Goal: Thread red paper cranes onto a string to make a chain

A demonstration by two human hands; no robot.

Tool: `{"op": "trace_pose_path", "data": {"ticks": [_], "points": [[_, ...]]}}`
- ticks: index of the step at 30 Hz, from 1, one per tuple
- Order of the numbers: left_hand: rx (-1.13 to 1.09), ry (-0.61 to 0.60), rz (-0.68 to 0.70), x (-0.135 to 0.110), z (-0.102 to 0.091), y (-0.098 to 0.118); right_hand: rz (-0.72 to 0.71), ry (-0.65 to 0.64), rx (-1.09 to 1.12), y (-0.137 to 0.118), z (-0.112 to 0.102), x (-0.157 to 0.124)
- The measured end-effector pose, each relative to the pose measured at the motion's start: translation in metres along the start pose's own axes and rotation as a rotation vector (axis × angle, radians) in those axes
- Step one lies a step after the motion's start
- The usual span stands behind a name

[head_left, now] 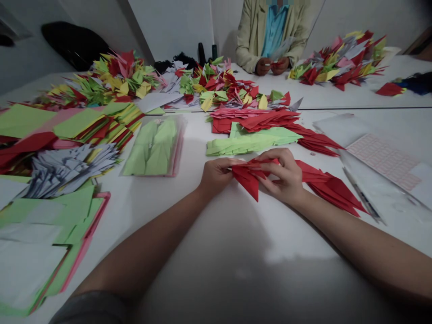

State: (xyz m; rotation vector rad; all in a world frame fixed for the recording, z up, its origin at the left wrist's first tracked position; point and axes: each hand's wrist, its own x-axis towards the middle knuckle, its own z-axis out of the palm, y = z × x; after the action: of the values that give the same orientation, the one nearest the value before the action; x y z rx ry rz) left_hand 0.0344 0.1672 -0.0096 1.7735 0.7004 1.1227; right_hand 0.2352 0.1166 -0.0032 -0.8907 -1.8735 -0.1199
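Observation:
Between my two hands is a red folded paper piece (249,179), its pointed end hanging down toward me. My left hand (218,174) pinches its left edge with thumb and fingers. On the other side my right hand (285,175) grips it, fingers bent over the top and thumb below. Just right of that hand, partly behind it, lies a fanned stack of red folded papers (332,189). Beyond my hands sits a row of light green folded papers (251,140), with more red folded papers (266,119) behind it.
Colourful paper heaps (114,78) line the back, with another heap (340,60) at far right. A plastic packet of green paper (151,146) and stacked sheets (43,216) lie left. A printed sheet (384,159) lies right. Across the table a person (275,36) holds something small.

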Motion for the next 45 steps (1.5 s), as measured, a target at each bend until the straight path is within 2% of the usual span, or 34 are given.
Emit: {"op": "trace_pose_path", "data": {"ticks": [8, 12, 17, 21, 29, 38, 45], "points": [[-0.049, -0.085, -0.039, -0.003, 0.003, 0.001, -0.013, -0.056, 0.045, -0.002, 0.004, 0.000], [0.010, -0.148, -0.080, -0.005, 0.004, 0.002, 0.111, -0.177, 0.164, -0.006, 0.005, 0.002], [0.130, -0.178, -0.105, -0.006, 0.004, 0.002, 0.338, -0.222, 0.283, -0.011, 0.006, 0.006], [0.177, -0.193, -0.073, -0.006, 0.004, 0.003, 0.398, -0.258, 0.302, -0.014, 0.004, 0.010], [0.147, -0.126, -0.100, -0.005, 0.004, 0.007, 0.380, -0.182, 0.380, -0.001, -0.006, 0.015], [0.078, -0.067, -0.151, -0.004, 0.001, -0.001, 0.347, -0.316, 0.398, 0.008, -0.016, 0.021], [-0.030, -0.056, -0.156, -0.002, -0.001, -0.006, 0.386, -0.316, 0.414, 0.011, -0.017, 0.018]]}}
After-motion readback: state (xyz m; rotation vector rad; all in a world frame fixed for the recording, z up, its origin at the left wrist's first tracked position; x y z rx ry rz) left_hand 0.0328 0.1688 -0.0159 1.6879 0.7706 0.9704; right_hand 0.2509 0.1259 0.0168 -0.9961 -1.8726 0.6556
